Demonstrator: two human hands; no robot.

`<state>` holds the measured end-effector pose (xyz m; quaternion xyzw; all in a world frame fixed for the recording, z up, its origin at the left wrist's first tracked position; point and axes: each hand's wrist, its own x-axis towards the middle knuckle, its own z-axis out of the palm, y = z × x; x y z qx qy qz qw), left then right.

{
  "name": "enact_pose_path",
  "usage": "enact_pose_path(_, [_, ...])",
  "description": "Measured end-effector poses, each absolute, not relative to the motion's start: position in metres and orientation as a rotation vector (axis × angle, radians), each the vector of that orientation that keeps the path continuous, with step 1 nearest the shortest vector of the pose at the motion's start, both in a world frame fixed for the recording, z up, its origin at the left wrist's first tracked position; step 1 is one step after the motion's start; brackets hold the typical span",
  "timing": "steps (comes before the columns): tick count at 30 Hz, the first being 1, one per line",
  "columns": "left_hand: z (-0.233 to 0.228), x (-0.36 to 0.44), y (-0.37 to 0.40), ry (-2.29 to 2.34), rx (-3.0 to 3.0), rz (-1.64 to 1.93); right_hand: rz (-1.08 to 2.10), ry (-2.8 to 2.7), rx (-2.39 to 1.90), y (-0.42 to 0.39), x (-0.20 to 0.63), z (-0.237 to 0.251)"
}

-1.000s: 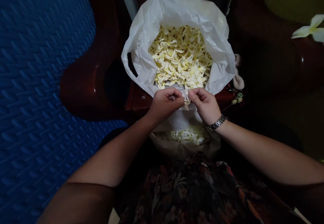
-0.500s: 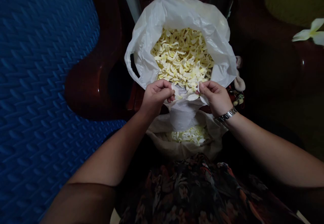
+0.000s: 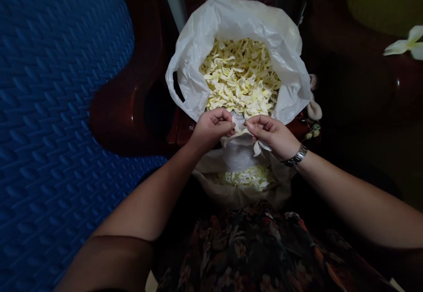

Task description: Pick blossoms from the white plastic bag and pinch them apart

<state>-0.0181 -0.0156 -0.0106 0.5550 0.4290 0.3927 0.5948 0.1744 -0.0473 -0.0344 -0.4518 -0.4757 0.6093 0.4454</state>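
Over the lap, at bag rim: both hands meet just below the pile of petals.
Left hand (image 3: 211, 129): curled closed, fingertips pinched together at the near rim of the white plastic bag (image 3: 198, 49); what it pinches, rim or petal, cannot tell.
Right hand (image 3: 272, 135): fingers closed on a pale flower piece (image 3: 258, 147), a bit hanging under the palm; wristwatch (image 3: 296, 156) on the wrist.
Hands: nearly touching, thumbs facing.
Petals (image 3: 241, 78): cream-yellow, fill the open bag, which sits on a dark red chair (image 3: 122, 116).
Lower bag (image 3: 244, 190): on the lap, few petals inside, under the hands.
Left side: blue textured mat (image 3: 59, 107).
Far right: white flower (image 3: 408, 43).
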Motion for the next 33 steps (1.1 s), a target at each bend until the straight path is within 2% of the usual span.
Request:
enact_pose_path(6, [-0.01,-0.023,-0.014,0.893,1.341,0.805,1.595,-0.995,-1.076,-0.044,0.177,-0.034])
enact_pose_path(10, [-0.008,-0.026,-0.013,0.83,1.453,0.536,1.583,-0.993,-1.085,-0.041,0.182,-0.032])
enact_pose_path(17, [-0.016,-0.019,-0.028,0.808,2.033,-0.087,1.618,-0.877,-1.127,-0.041,0.188,-0.027])
enact_pose_path(21, [-0.027,-0.018,-0.033,0.813,2.122,-0.232,1.639,-0.84,-1.104,-0.041,0.188,-0.025])
enact_pose_path(25, [-0.03,-0.025,-0.021,0.898,2.11,-0.128,1.618,-0.851,-1.088,-0.04,0.189,-0.027])
enact_pose_path(30, [-0.021,-0.022,-0.012,0.965,1.581,0.428,1.373,-0.977,-1.155,-0.041,0.186,-0.03])
enact_pose_path(33, [-0.019,-0.012,-0.019,0.934,1.474,0.537,1.29,-1.059,-1.156,-0.047,0.179,-0.03])
